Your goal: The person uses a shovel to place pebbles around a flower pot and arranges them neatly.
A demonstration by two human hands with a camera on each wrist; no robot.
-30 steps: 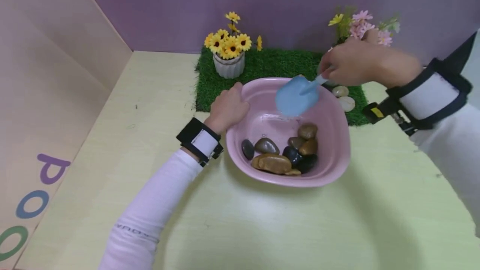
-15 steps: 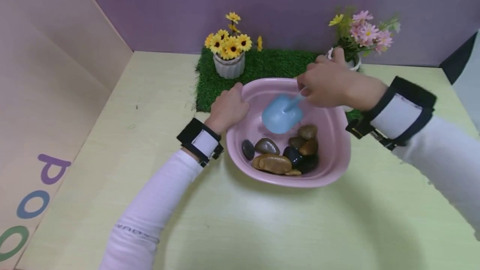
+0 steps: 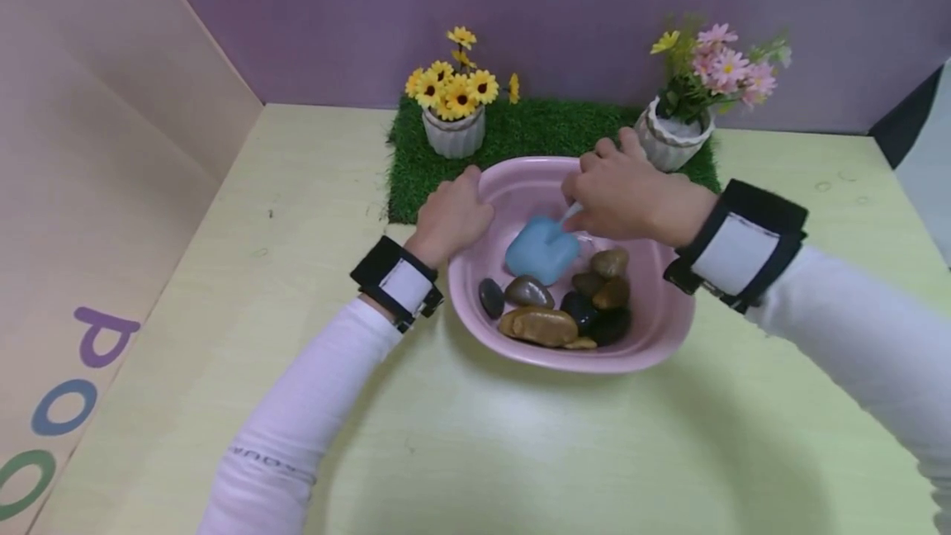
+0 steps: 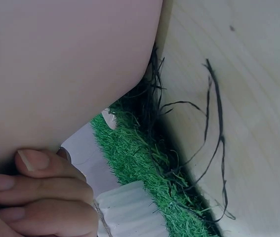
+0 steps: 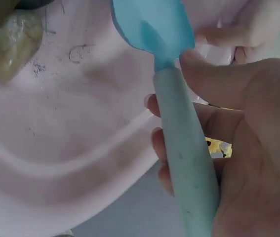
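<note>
A pink basin stands on the table, with several smooth brown and black stones gathered along its near side. At the far left rim, my left hand grips the basin; its curled fingers show under the wall in the left wrist view. My right hand reaches over the far right rim and holds a toy shovel with a blue blade. In the right wrist view my fingers wrap the shovel's pale green handle. The blade is inside the basin, just behind the stones.
Behind the basin lies a green turf mat. On it stand a white pot of yellow flowers at left and a pot of pink flowers at right. A purple backdrop closes the far side.
My right hand has moved left and toward me, carrying the shovel from the basin's far right rim down to the stones. The left hand keeps its place.
</note>
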